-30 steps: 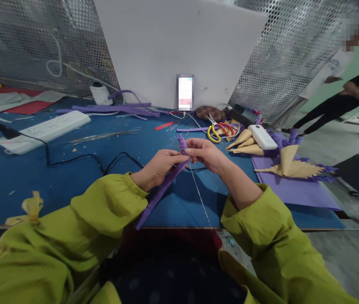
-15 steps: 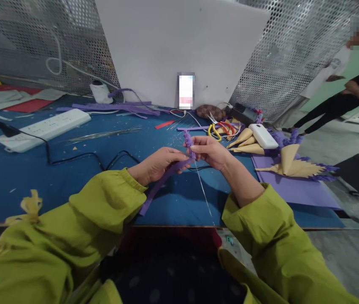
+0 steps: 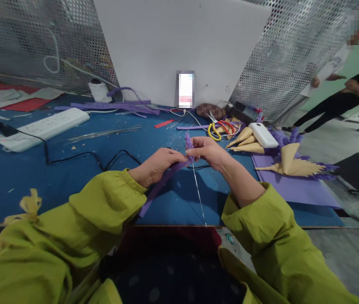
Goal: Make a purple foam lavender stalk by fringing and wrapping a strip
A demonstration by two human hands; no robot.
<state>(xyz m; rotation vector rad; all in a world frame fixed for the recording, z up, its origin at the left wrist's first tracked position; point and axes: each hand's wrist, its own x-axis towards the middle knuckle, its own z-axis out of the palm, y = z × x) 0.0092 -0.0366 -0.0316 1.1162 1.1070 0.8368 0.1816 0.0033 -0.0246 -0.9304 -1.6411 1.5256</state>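
Note:
A small purple paper flower spike point(image 3: 189, 141) is pinched upright between the thumb and fingers of my right hand point(image 3: 206, 151). From its base a thin wire stem point(image 3: 198, 191) slants down to the table's front edge. My left hand point(image 3: 162, 164) is closed on a long purple paper strip point(image 3: 162, 185), whose upper end meets the flower's base. The strip's loose tail hangs toward my left sleeve. Both hands nearly touch above the blue table, and my right fingers partly cover the spike.
Behind my right hand lie scissors point(image 3: 214, 131), cone-shaped tan paper pieces point(image 3: 247, 147) and a white power bank point(image 3: 263, 135). Purple sheets point(image 3: 306, 190) hold a finished-looking bouquet. A power strip point(image 3: 44, 128), wires point(image 3: 103, 134) and a lit phone point(image 3: 185, 89) are further back. People stand at right.
The wire's lower end has swung left and the flower spike stands more upright. My right thumb has shifted slightly down the spike. The strip stays in my left hand.

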